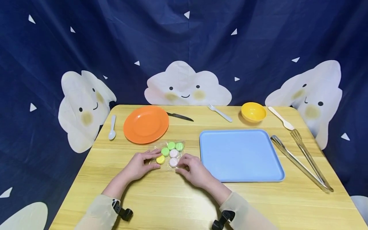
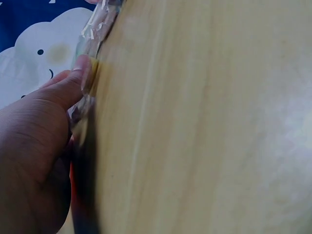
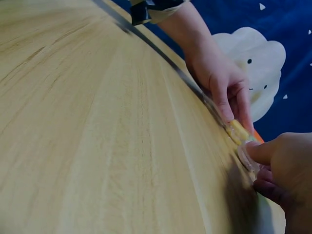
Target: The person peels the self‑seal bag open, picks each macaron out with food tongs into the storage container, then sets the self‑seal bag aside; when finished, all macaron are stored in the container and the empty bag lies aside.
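A clear plastic bag (image 1: pixel 170 152) of round sweets in green, pink and yellow lies on the wooden table (image 1: pixel 161 198) in front of the orange plate. My left hand (image 1: pixel 156 160) pinches the bag's left edge beside the yellow sweet (image 1: pixel 160 159). In the left wrist view the thumb (image 2: pixel 73 85) presses on the crinkled plastic (image 2: pixel 100 19). My right hand (image 1: pixel 179 168) pinches the bag's near right corner by a pink sweet (image 1: pixel 173 162). In the right wrist view both hands meet at the bag, the left hand (image 3: pixel 222 85) by the yellow sweet (image 3: pixel 237 130), the right hand (image 3: pixel 273 161) beside it.
An orange plate (image 1: pixel 146 124) sits behind the bag and a light blue tray (image 1: pixel 241 155) to its right. Metal tongs (image 1: pixel 302 163) lie right of the tray. Along the back are a white spoon (image 1: pixel 112 127), a knife (image 1: pixel 179 117), a white fork (image 1: pixel 220 113), a yellow bowl (image 1: pixel 253 111) and a cream utensil (image 1: pixel 281 118).
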### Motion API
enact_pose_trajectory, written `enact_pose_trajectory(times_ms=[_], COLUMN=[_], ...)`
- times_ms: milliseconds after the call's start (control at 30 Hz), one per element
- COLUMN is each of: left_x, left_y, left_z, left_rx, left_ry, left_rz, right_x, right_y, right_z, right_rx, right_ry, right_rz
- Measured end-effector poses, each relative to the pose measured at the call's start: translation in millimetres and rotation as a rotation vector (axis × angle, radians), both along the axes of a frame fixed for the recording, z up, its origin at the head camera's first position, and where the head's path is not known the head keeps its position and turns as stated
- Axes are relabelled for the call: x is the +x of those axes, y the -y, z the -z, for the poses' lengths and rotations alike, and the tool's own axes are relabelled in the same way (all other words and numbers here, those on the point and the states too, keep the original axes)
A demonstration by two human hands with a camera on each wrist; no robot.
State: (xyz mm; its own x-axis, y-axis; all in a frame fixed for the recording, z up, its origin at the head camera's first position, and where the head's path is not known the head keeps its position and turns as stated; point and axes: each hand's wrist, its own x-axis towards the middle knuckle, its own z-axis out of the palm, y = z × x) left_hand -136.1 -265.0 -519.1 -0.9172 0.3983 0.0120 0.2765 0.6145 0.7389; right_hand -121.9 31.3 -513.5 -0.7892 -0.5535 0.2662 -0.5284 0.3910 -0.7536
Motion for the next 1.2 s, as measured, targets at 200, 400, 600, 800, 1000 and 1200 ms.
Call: enact_pose_trajectory(times_ms=[200, 400, 600, 800, 1000, 1200], left_x=[-0.6, 0.4, 0.4, 0.4, 1.1, 0.7], left_y=[-0.6, 0.4, 0.2, -0.4, -0.7, -1.6], left_z=[4.7, 5.4, 6.8, 8.2, 8.9, 9.9], left_rx=[0.027, 0.019, 0.024, 0.025, 0.034, 0.035], left_ry=[0.009, -0.001, -0.007, -0.014, -0.01, -0.019], left_rz=[-0.027, -0.032, -0.045, -0.053, -0.066, -0.068], right_x=[0.4, 0.8, 2.3, 1.7, -3.0, -3.8], right_y=[-1.3, -3.1, -8.4, -8.6, 0.2, -2.4], right_z=[2.4, 2.5, 0.0, -4.3, -7.2, -8.7], right_rx=[-0.026, -0.057, -0.125, -0.161, -0.03, -0.001], right_ry=[-0.053, -0.03, 0.054, 0.124, 0.035, 0.074], right_rz=[0.002, 0.048, 0.205, 0.252, 0.186, 0.257])
